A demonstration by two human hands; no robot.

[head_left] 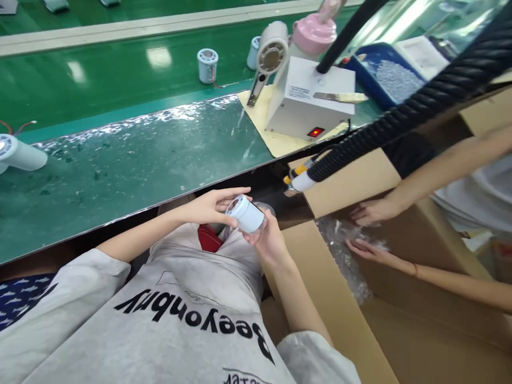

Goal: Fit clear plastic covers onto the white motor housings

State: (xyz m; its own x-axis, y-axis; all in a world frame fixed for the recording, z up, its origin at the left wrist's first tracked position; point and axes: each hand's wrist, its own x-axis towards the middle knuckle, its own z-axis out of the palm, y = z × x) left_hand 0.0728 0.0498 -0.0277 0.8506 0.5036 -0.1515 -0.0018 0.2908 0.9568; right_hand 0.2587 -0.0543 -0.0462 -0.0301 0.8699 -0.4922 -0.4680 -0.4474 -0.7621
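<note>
A light blue cylindrical housing (pixel 248 215) is held tilted over my lap, its open, ringed end pointing up and to the left. My right hand (pixel 272 240) is wrapped around its lower end, where a clear plastic piece (pixel 262 224) shows between housing and palm. My left hand (pixel 210 207) is at the upper end, with thumb and fingers bent around the rim. Similar housings lie nearby: one (pixel 208 65) stands upright on the green belt with a thin red wire, and another (pixel 24 153) lies on its side at the left edge of the bench.
A white box-shaped device (pixel 310 98) with a lit red switch sits on the bench, a handheld fan (pixel 272 53) and pink-lidded bottle (pixel 314 34) beside it. A black corrugated hose (pixel 400 125) crosses the right. Another person's hands (pixel 372 213) reach into a cardboard box (pixel 432 320) with clear plastic pieces.
</note>
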